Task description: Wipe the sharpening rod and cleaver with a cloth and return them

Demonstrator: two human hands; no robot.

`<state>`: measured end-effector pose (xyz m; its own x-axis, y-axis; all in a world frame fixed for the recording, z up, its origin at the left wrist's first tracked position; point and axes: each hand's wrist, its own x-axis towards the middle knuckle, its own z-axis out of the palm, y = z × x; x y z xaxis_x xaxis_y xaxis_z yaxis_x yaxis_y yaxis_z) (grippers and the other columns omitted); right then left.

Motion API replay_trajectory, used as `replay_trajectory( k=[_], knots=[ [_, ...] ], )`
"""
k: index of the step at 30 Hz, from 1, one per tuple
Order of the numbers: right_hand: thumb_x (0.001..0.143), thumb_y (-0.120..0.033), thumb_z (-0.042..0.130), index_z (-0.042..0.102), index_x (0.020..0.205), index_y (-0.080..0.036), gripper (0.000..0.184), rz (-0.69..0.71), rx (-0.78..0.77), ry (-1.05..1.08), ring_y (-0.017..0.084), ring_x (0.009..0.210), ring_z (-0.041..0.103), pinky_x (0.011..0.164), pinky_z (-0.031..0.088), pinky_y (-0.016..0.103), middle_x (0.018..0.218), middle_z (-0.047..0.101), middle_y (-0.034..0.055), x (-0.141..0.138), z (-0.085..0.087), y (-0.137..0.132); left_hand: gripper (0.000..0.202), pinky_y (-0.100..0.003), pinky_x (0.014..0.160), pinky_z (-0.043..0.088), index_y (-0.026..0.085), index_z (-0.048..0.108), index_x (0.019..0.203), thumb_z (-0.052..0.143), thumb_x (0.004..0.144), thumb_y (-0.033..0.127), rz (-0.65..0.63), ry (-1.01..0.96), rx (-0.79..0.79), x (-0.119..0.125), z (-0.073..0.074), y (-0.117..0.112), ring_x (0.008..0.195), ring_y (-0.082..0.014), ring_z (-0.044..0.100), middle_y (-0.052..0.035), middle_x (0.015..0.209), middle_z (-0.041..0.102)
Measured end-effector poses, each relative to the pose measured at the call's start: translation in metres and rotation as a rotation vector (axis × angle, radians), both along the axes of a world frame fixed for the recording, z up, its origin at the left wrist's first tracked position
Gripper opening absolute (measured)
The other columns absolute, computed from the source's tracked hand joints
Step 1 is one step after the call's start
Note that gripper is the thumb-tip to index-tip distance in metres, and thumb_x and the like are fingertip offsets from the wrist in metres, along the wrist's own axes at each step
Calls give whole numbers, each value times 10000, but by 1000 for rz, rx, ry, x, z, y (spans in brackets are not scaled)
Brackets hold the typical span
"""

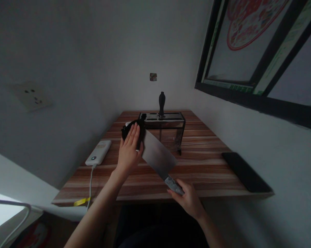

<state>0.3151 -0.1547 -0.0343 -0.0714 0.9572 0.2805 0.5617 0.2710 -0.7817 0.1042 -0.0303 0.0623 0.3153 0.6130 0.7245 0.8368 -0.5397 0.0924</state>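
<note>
My right hand (188, 199) grips the handle of a broad steel cleaver (158, 155), its blade slanting up and to the left over the wooden table (202, 165). My left hand (129, 150) presses a black cloth (128, 129) against the far end of the blade, fingers laid flat and together. Just behind stands a clear knife block (168, 129) with a black-handled knife (162, 101) upright in its top.
A white power bank (98, 152) with a cable lies at the table's left. A black flat slab (245, 170) lies near the right wall. A wall socket (31, 96) is on the left wall, and a dark-framed window (261, 51) is upper right.
</note>
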Motion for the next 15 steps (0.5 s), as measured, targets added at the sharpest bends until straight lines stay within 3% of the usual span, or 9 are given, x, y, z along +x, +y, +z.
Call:
replay_trajectory(
  k=[7,11,15],
  knots=[
    [794,-382,581,585,749,-164,223,-1,-7,11,118,543,504,508,361,201,604,574,-1,-1,-4,1,638,-476,1115,161,186,86,1478,364,904,194,43,2,43,4,-3,-17,1395,-242,197,-111,1505,251],
    [785,-379,596,605,782,-153,226,-13,-21,17,129,575,527,533,379,205,649,604,14,-2,-6,2,626,-444,1121,168,170,122,1474,378,903,192,-51,107,8,17,-11,-33,1393,-221,208,-97,1489,294],
    [783,-335,598,613,788,-153,182,-9,-20,25,130,571,530,536,385,207,651,617,13,-2,-6,3,594,-415,1146,96,115,207,1453,389,900,231,-168,250,-49,36,-28,-48,1393,-208,211,-89,1495,274]
  ],
)
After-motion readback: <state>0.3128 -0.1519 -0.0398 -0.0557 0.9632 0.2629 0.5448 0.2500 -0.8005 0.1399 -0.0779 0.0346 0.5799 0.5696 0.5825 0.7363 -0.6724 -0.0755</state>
